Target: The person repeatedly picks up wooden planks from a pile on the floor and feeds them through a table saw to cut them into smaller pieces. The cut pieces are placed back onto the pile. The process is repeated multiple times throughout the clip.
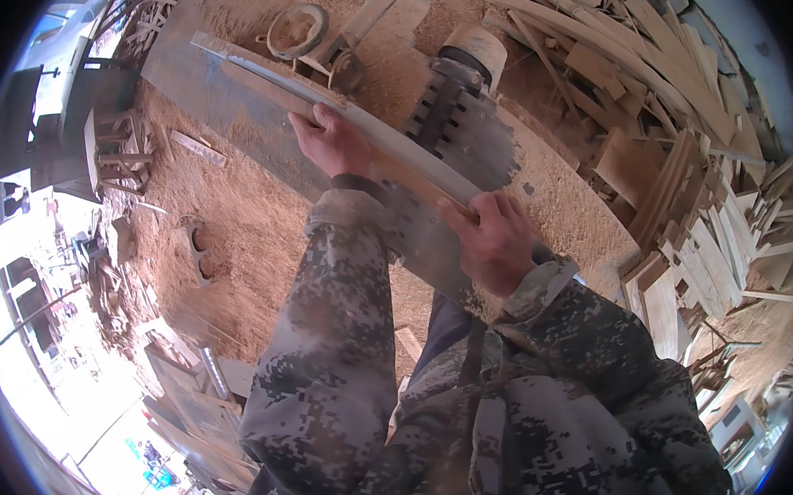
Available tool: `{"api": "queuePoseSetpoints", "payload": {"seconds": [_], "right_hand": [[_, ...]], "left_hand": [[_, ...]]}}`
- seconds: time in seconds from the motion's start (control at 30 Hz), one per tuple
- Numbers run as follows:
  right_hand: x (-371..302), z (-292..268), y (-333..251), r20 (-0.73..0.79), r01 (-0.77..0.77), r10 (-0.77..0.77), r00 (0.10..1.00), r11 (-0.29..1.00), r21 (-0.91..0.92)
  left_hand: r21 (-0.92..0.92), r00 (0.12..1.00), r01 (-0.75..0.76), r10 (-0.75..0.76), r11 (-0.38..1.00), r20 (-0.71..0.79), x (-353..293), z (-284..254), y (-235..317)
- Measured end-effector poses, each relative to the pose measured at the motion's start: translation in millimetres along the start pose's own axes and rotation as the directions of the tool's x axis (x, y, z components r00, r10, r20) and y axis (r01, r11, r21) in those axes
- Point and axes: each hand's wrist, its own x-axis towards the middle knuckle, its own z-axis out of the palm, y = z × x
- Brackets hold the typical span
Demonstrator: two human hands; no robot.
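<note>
Curled fingers of the right hand [496,245] hold the near end of the wooden strip [410,178]; the left hand [337,144] touches it farther along, how closed I cannot tell. It lies along the metal fence [401,142], pointing toward the metal table's [174,60] far-left end. Even pressure against the fence should steady it.

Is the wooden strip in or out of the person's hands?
In: the left hand and right hand are both on the wooden strip.

Narrow wooden strip [410,177], tan, slantwise, on metal table [423,235]
</note>
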Motion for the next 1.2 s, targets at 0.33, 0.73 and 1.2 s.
{"api": "queuePoseSetpoints", "payload": {"seconds": [0.33, 0.73, 1.2], "right_hand": [[47.9, 24.3, -14.5, -0.015, 0.022, -0.022, 1.0, 0.999, 0.024], [113.1, 59.0, -32.0, -0.035, 0.022, -0.021, 0.999, 1.0, 0.019], [185.0, 96.1, -51.1, -0.013, 0.078, -0.078, 0.997, 0.997, 0.023]], "left_hand": [[0.067, 0.998, -0.028, 0.031, 0.997, -0.046, 58.0, -1.4, -10.6], [0.022, 0.99, -0.115, 0.117, 0.993, -0.078, 130.4, -8.1, -2.3], [-0.024, 0.995, -0.057, 0.055, 0.998, -0.085, 210.2, -13.3, -0.2]]}}
